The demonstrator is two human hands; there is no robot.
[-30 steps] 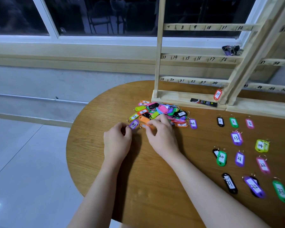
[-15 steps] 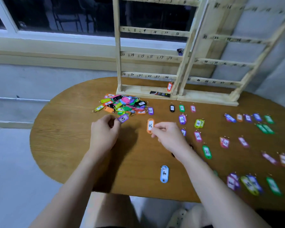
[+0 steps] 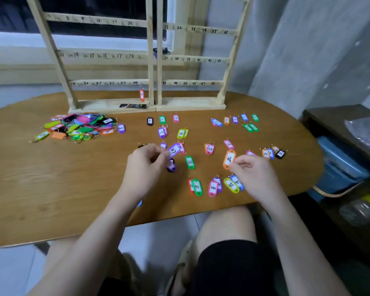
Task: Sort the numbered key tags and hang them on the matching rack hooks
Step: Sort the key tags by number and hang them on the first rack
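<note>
pinching the orange tag (image 3: 229, 159) marked 46 by its lower end, the right hand (image 3: 252, 174) holds it upright, long axis pointing away toward the rack (image 3: 152, 82). its likely slot lies just below that hand, right of the 45 pair (image 3: 233, 184). the left hand (image 3: 145, 167) pinches a purple tag (image 3: 174, 150), tilted, further from that row.

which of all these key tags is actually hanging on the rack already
Only the red-orange tag, dangling below the 24 mark on the left rack's bottom rail. All others lie on the table or are pinched in the hands.
</note>
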